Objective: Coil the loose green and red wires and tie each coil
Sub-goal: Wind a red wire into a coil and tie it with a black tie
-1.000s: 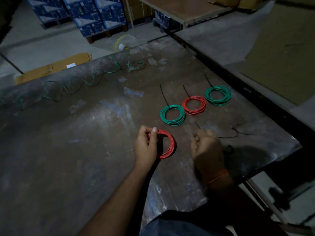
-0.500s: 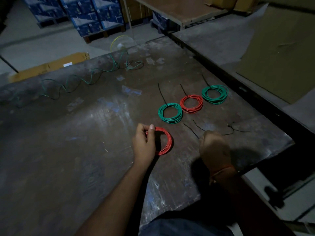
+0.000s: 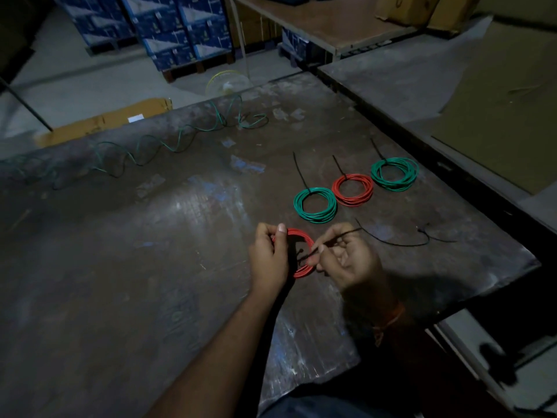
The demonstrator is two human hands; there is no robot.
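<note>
- A person stands at a dark, scuffed metal bench [image 3: 150, 267], both forearms reaching over its near edge.
- The left hand [image 3: 268, 254] has thumb and fingers curled around the left side of a red wire coil [image 3: 303, 271], holding it just above the bench, toward the near right part of the surface.
- The right hand [image 3: 346, 257] pinches a black cable tie [image 3: 337, 236] between thumb and fingertips; the tie slants from the coil's open centre up and away to the right.
- Whether the tie already passes around the coil cannot be told; the spot is dark.
- Beyond the hands, three tied coils lie in a slanted row toward the right edge: a green coil [image 3: 315, 205], a second red coil [image 3: 352, 190] touching it, and another green coil [image 3: 394, 174] nearest the edge.
- Each carries a black tie tail pointing toward the far edge.
- Spare black ties [image 3: 401, 241] lie loose on the bench right of the hands.
- A long loose green wire [image 3: 168, 143] runs in wavy loops along the far edge, from the far left toward the middle.
- Blue cartons [image 3: 168, 25] are stacked on the floor beyond the bench.
</note>
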